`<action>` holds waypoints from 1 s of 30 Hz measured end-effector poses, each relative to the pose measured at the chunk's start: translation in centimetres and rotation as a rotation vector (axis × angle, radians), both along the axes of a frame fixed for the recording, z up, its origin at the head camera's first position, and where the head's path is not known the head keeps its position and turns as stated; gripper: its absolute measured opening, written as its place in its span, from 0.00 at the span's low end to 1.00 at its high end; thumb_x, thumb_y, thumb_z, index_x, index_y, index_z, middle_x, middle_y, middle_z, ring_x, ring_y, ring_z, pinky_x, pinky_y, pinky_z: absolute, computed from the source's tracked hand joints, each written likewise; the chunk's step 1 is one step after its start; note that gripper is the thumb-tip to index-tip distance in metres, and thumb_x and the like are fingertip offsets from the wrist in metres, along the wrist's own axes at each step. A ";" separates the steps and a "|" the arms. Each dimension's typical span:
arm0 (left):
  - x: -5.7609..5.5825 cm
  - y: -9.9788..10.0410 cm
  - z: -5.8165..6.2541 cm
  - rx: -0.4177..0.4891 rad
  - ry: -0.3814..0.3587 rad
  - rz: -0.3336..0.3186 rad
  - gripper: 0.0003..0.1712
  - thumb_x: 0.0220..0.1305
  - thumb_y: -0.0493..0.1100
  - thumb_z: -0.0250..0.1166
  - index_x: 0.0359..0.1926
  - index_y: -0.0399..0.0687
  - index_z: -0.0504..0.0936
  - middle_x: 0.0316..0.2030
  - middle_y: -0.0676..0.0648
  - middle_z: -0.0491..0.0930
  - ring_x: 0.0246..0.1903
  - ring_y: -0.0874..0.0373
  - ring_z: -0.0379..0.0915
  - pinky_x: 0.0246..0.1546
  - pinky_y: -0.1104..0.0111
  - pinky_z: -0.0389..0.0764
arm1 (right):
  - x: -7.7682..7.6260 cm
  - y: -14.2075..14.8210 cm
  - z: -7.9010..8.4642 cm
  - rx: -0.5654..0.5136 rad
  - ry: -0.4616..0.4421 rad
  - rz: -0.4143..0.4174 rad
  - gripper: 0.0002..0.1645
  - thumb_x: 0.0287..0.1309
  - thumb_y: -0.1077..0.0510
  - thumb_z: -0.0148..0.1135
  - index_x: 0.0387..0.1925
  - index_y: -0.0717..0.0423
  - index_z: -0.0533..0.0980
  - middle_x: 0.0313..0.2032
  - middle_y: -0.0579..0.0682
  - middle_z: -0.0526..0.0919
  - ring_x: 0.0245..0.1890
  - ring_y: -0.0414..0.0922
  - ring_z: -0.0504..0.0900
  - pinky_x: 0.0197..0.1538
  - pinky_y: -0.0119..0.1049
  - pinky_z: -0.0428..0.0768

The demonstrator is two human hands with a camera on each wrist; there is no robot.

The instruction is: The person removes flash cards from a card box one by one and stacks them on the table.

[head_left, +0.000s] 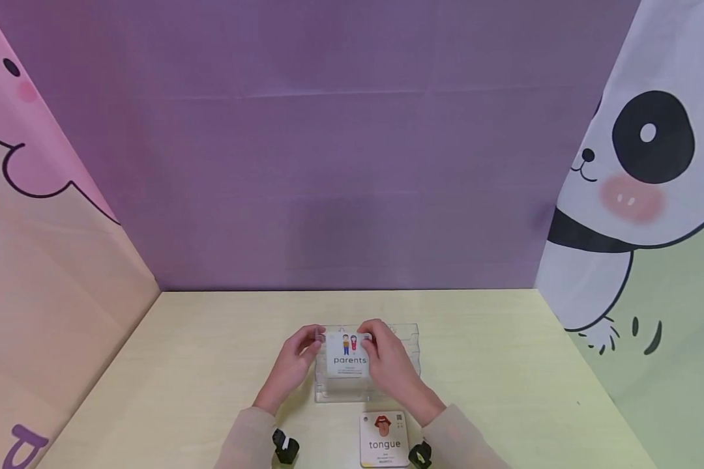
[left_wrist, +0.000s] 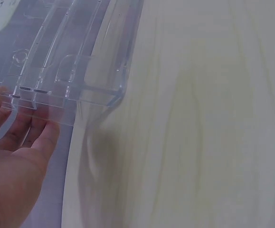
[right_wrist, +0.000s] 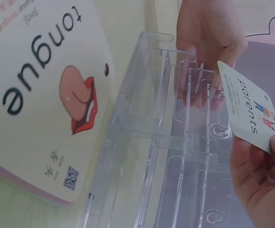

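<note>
A clear plastic rack with stepped ridges stands on the table in front of me. My left hand grips its left end, thumb on one side and fingers behind, as the left wrist view shows. Between thumb and fingers, my right hand pinches a white flashcard printed "parents" with two small figures. That card is held before the rack's upper part; whether it touches the rack I cannot tell. Closer to me lies a stack of flashcards, the top one reading "tongue" with a picture of a mouth.
The pale wooden table spreads to both sides of the rack. A purple cloth rises at its back edge. Printed side cloths flank it, the right one bearing a panda. A black strap device is on my left wrist.
</note>
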State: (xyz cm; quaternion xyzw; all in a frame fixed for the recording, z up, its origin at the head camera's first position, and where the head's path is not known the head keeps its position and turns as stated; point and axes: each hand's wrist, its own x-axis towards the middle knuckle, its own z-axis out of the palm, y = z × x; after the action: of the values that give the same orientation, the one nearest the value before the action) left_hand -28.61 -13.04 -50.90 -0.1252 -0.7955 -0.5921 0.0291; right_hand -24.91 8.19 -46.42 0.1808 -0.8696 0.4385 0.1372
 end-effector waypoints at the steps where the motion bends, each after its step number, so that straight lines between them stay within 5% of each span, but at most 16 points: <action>1: 0.0 0.0 0.0 0.005 -0.002 -0.001 0.18 0.76 0.35 0.57 0.63 0.40 0.76 0.57 0.42 0.79 0.60 0.45 0.74 0.66 0.51 0.72 | 0.0 0.0 0.0 -0.005 -0.002 0.000 0.10 0.72 0.69 0.55 0.51 0.58 0.72 0.45 0.50 0.79 0.42 0.44 0.78 0.49 0.40 0.82; 30: -0.3 0.0 -0.3 -0.002 0.008 -0.011 0.18 0.75 0.35 0.58 0.63 0.37 0.75 0.57 0.37 0.79 0.60 0.44 0.74 0.67 0.47 0.70 | 1.8 1.9 1.8 -0.108 -0.101 -0.003 0.10 0.71 0.69 0.55 0.50 0.57 0.72 0.39 0.48 0.76 0.37 0.45 0.75 0.35 0.31 0.78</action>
State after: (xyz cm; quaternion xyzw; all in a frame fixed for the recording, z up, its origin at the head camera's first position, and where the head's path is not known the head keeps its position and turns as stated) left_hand -28.94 -13.09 -51.22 -0.1320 -0.7952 -0.5912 0.0290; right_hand -23.06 10.11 -44.66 0.1494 -0.8508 0.4930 0.1035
